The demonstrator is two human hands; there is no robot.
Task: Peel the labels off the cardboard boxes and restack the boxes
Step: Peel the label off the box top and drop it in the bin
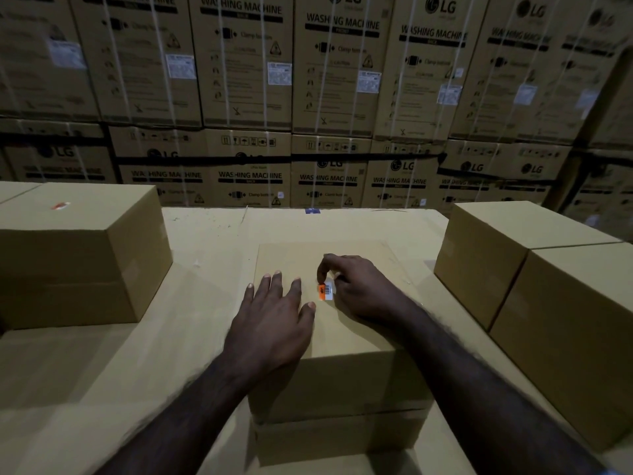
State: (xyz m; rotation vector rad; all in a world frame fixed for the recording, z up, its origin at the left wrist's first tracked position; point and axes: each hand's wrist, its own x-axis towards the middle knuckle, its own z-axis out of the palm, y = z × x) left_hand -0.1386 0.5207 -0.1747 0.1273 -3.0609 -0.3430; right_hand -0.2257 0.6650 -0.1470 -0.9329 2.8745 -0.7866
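Observation:
A plain cardboard box (342,378) stands in front of me on a cardboard-covered surface. A small orange and white label (325,291) sits on its top, with one end lifted. My right hand (356,286) pinches the label's upper edge between curled fingers and thumb. My left hand (274,320) lies flat on the box top just left of the label, fingers spread. A second box (78,255) at the left carries an orange label (61,205) on its top.
Two plain boxes (534,279) stand side by side at the right. The cardboard-covered surface (205,241) runs between the boxes. Behind it rises a wall of strapped washing machine cartons (329,80).

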